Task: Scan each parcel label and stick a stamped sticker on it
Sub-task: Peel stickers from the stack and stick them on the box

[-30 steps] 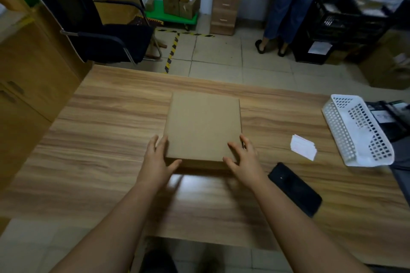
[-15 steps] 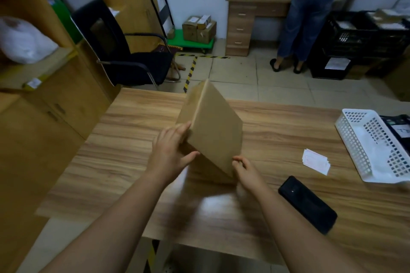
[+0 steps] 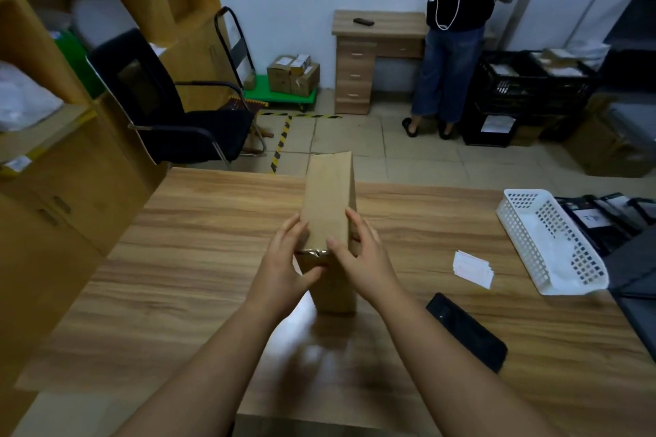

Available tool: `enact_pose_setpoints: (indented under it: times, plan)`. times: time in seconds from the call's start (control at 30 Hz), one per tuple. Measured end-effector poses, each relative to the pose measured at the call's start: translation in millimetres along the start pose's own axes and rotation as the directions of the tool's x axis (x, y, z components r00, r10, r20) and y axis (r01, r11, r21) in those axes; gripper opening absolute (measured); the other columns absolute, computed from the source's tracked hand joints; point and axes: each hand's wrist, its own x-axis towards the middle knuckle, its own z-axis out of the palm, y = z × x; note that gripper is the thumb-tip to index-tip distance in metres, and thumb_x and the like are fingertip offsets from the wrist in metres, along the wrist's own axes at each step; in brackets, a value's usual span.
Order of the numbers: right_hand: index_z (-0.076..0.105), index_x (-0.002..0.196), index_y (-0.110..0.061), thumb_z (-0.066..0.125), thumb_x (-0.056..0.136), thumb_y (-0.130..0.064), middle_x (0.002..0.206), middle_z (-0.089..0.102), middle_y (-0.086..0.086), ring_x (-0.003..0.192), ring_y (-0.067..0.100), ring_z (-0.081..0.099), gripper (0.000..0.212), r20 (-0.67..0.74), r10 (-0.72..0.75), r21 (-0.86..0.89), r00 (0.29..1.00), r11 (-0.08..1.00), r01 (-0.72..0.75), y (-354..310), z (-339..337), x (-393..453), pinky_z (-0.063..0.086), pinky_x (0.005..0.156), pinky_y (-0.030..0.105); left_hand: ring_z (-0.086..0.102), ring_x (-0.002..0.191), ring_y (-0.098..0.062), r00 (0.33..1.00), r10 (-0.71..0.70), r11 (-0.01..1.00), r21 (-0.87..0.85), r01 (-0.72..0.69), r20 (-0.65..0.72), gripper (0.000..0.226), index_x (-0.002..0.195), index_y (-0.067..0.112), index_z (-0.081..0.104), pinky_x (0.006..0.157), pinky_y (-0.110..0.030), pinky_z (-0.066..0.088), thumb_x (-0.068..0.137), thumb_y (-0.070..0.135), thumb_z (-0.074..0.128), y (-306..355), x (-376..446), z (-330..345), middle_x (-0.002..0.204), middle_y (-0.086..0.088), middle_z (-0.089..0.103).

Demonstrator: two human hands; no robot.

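We see a flat brown cardboard parcel (image 3: 328,202) stood up on its narrow end on the wooden table (image 3: 198,259), about midway between the table's left and right edges and nearer its far edge than its near one. Our left hand (image 3: 284,270) grasps the parcel's left side, fingers curled round the cardboard and thumb pressed across the face toward us. Our right hand (image 3: 362,255) holds the right side, thumb on the near face and fingers wrapped behind. No label shows on the faces turned to us. Toward the table's right edge lies a small stack of white stickers (image 3: 473,268), with a black phone (image 3: 466,330) nearer the near edge. A white perforated basket (image 3: 548,241) sits at the right edge.
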Motion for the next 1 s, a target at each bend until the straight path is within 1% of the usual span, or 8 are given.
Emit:
enact_pose_setpoints:
  times: [0.23, 0.37, 0.47, 0.53, 0.6, 0.7, 0.83, 1.0]
  plan:
    - [0.037, 0.148, -0.035, 0.055, 0.096, -0.02, 0.147, 0.044, 0.001, 0.127, 0.016, 0.049, 0.057, 0.027, 0.118, 0.102, 0.993, 0.988, -0.12, 6, -10, -12, 0.044, 0.108, 0.041, 0.042, 0.123, 0.007, 1.0, -0.025, 0.996, -0.084, 0.025, 0.004, 0.101, 0.143, 0.036, 0.03, 0.105, -0.016, 0.037, 0.065, 0.016, 0.09, 0, -11, -2, 0.142, 0.01, 0.039]
    - [0.051, 0.142, -0.025, 0.043, 0.098, -0.012, 0.156, 0.032, -0.002, 0.142, 0.017, 0.031, 0.046, -0.133, 0.061, -0.146, 0.989, 0.986, -0.08, 14, -36, -14, 0.027, 0.118, 0.036, 0.032, 0.137, -0.012, 0.986, -0.116, 0.983, 0.157, 0.097, 0.117, 0.091, 0.15, 0.03, 0.032, 0.112, -0.033, 0.027, 0.075, 0.053, 0.077, -13, -17, 5, 0.154, 0.009, 0.032]
    - [0.056, 0.138, -0.022, 0.055, 0.097, -0.037, 0.151, 0.041, 0.0, 0.139, 0.019, 0.034, 0.044, -0.138, 0.002, -0.297, 0.99, 0.954, -0.044, 27, -50, -10, 0.029, 0.116, 0.037, 0.025, 0.143, -0.021, 0.951, -0.219, 0.915, 0.384, 0.123, 0.218, 0.08, 0.149, 0.037, 0.031, 0.115, -0.041, 0.022, 0.081, 0.07, 0.057, -23, -21, 19, 0.16, 0.009, 0.022]
    - [0.049, 0.142, -0.023, 0.06, 0.086, -0.059, 0.144, 0.046, -0.001, 0.133, 0.018, 0.042, 0.067, -0.114, 0.043, -0.342, 0.992, 0.936, -0.08, 38, -54, -8, 0.037, 0.112, 0.038, 0.019, 0.146, -0.024, 0.915, -0.297, 0.882, 0.445, 0.154, 0.272, 0.073, 0.149, 0.04, 0.03, 0.117, -0.042, 0.018, 0.086, 0.069, 0.053, -28, -21, 31, 0.161, 0.008, 0.019]
    - [0.039, 0.148, -0.027, 0.065, 0.083, -0.055, 0.14, 0.046, 0.0, 0.128, 0.018, 0.046, 0.075, -0.084, 0.105, -0.334, 0.991, 0.934, -0.127, 51, -54, -6, 0.041, 0.107, 0.037, 0.02, 0.146, -0.025, 0.885, -0.349, 0.867, 0.464, 0.181, 0.308, 0.067, 0.148, 0.04, 0.032, 0.118, -0.043, 0.021, 0.089, 0.066, 0.049, -35, -21, 43, 0.161, 0.006, 0.021]
    - [0.032, 0.152, -0.03, 0.065, 0.091, -0.03, 0.148, 0.038, 0.008, 0.136, 0.023, 0.041, 0.069, 0.047, 0.171, -0.381, 0.984, 0.914, -0.141, 80, -43, -10, 0.033, 0.11, 0.03, 0.027, 0.142, -0.024, 0.871, -0.401, 0.832, 0.511, 0.217, 0.284, 0.06, 0.144, 0.038, 0.038, 0.113, -0.043, 0.029, 0.091, 0.064, 0.048, -44, -25, 50, 0.159, 0.004, 0.025]
    - [0.036, 0.15, -0.031, 0.063, 0.093, -0.04, 0.164, 0.008, 0.005, 0.149, 0.023, 0.019, 0.065, 0.177, 0.284, -0.44, 0.942, 0.879, -0.182, 116, -23, -22, 0.021, 0.12, 0.034, 0.031, 0.137, -0.021, 0.898, -0.37, 0.732, 0.67, 0.124, 0.238, 0.05, 0.138, 0.04, 0.043, 0.101, -0.042, 0.032, 0.093, 0.06, 0.046, -49, -34, 56, 0.157, 0.006, 0.029]
    - [0.038, 0.149, -0.032, 0.06, 0.095, -0.042, 0.162, 0.016, 0.002, 0.146, 0.021, 0.025, 0.06, 0.185, 0.239, -0.401, 0.953, 0.904, -0.148, 130, -36, -22, 0.026, 0.119, 0.035, 0.036, 0.133, -0.026, 0.912, -0.354, 0.737, 0.662, 0.137, 0.206, 0.048, 0.135, 0.034, 0.049, 0.1, -0.044, 0.033, 0.091, 0.054, 0.053, -49, -34, 67, 0.154, 0.002, 0.035]
